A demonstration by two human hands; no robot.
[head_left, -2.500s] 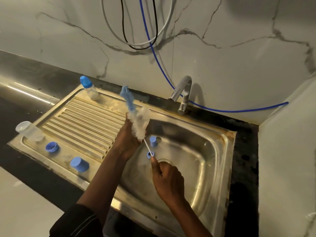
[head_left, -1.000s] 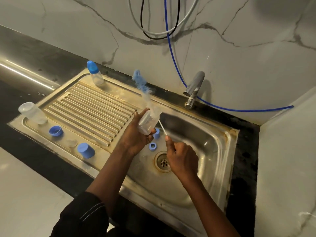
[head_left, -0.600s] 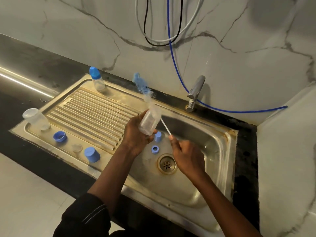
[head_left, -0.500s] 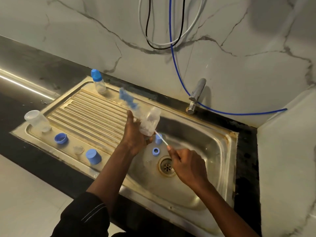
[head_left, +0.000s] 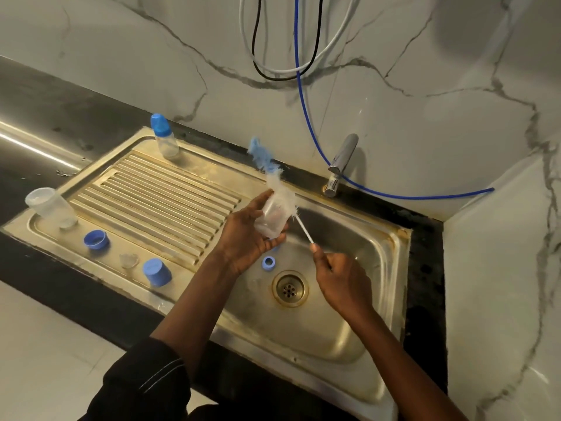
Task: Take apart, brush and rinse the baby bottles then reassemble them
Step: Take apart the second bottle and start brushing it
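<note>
My left hand [head_left: 243, 241] grips a clear open baby bottle [head_left: 271, 218] over the left rim of the sink basin. My right hand [head_left: 340, 275] pinches the thin white stem of a bottle brush [head_left: 280, 189]; its white and blue bristles stick up past the bottle toward the wall. A blue ring [head_left: 268, 262] lies in the basin near the drain [head_left: 290, 288]. On the drainboard stand a capped bottle [head_left: 164, 138], an open clear bottle [head_left: 50, 206], a blue collar [head_left: 96, 240], a clear teat [head_left: 129, 260] and a blue cap [head_left: 156, 272].
The steel sink [head_left: 379, 299] is set in a dark counter against a marble wall. A chrome tap [head_left: 341, 164] stands at the back of the basin. A blue hose [head_left: 306, 117] and other cables hang down the wall. A white wall closes the right side.
The brush tip has swung from leaning left over the drainboard back up toward the wall. My left hand still holds the bottle, which has stayed over the sink's left rim.
</note>
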